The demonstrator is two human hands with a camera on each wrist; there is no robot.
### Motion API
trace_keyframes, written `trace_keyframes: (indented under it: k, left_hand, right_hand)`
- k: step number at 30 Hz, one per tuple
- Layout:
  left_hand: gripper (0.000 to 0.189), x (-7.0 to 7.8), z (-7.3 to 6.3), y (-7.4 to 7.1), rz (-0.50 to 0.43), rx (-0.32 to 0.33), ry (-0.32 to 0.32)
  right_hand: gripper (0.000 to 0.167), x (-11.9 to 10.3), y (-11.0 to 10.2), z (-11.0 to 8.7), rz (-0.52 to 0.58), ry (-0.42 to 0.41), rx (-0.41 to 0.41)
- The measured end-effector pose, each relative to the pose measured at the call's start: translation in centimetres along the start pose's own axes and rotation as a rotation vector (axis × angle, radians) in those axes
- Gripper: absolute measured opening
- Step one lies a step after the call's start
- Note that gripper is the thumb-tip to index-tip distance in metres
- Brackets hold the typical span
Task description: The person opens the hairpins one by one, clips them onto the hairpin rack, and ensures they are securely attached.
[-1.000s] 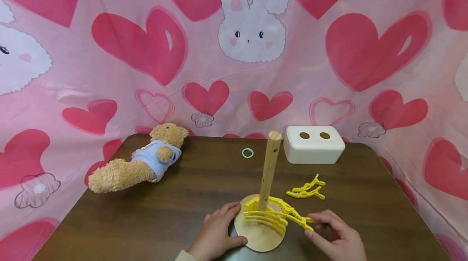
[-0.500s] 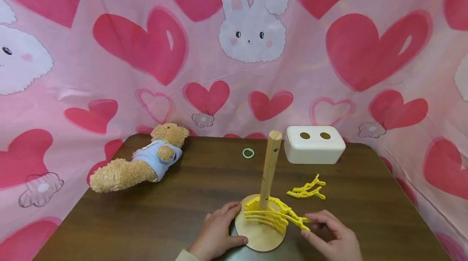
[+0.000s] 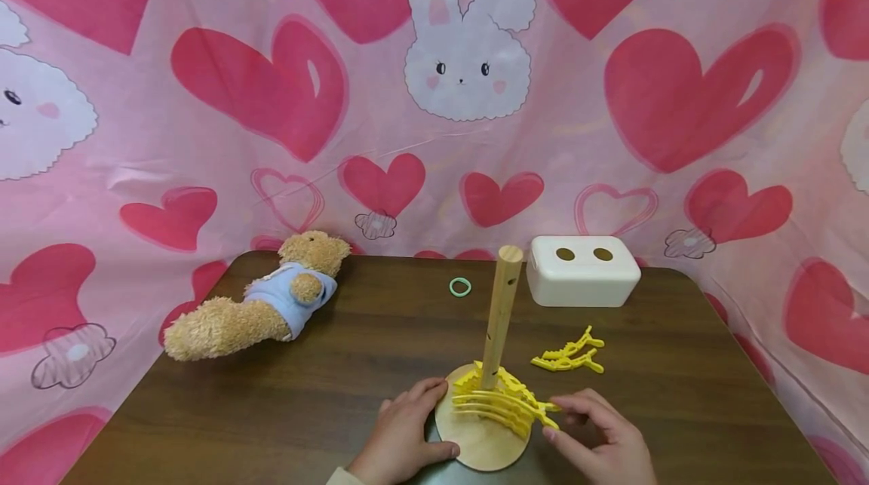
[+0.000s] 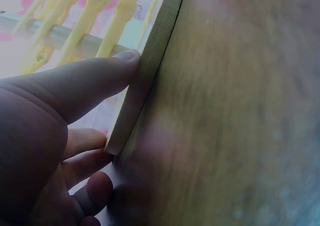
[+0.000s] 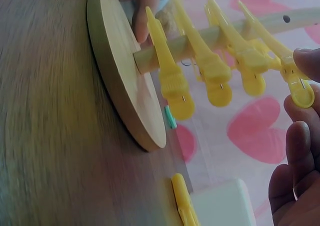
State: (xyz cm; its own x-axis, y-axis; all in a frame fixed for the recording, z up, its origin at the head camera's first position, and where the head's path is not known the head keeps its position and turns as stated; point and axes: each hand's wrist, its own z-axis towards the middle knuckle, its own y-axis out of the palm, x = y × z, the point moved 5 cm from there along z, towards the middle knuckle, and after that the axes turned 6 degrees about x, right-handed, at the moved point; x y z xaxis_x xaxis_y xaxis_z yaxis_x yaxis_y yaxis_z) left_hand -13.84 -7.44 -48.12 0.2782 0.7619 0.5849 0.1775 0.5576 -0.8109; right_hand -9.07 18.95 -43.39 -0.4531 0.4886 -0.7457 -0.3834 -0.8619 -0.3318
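Note:
A wooden post [image 3: 501, 311] stands upright on a round wooden base [image 3: 485, 452]. My left hand [image 3: 407, 428] holds the base's left rim, thumb at the front edge and fingers along the side; the thumb [image 4: 100, 80] shows at the rim in the left wrist view. My right hand [image 3: 600, 436] pinches the handle end of a yellow hair clip [image 5: 285, 65], whose long arms lie on either side of the post. Lower down, three more yellow hair clips [image 5: 212, 70] sit on the post in a row, one above another.
Two yellow hair clips [image 3: 570, 359] lie on the dark table [image 3: 326, 394] to the right of the post. Behind them is a white box [image 3: 582, 281] with two round holes. A green ring [image 3: 460, 287] and a teddy bear [image 3: 292, 296] in blue lie farther back and left.
My right hand has moved left, bringing the pinched hair clip farther onto the post. The left hand keeps its place on the base.

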Motion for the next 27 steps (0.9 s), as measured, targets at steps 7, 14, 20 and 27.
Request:
trace_keyframes:
  k: [7, 14, 20, 27]
  left_hand:
    - [0.088, -0.1, 0.0, 0.1, -0.003, -0.016, -0.015]
    - [0.089, -0.2, 0.1, 0.1, 0.005, -0.028, -0.018]
    - [0.090, -0.2, 0.2, 0.1, 0.021, -0.034, -0.016]
    - [0.090, 0.0, 0.2, 0.1, 0.043, -0.013, 0.011]
  right_hand:
    - [0.047, -0.6, 0.6, 0.3, -0.010, 0.014, 0.001]
    - [0.044, -0.6, 1.0, 0.8, -0.037, 0.063, -0.036]
    - [0.041, -0.5, 1.3, 1.0, -0.019, 0.073, -0.065]
    - [0.040, -1.3, 1.8, 1.5, 0.056, 0.008, -0.093]
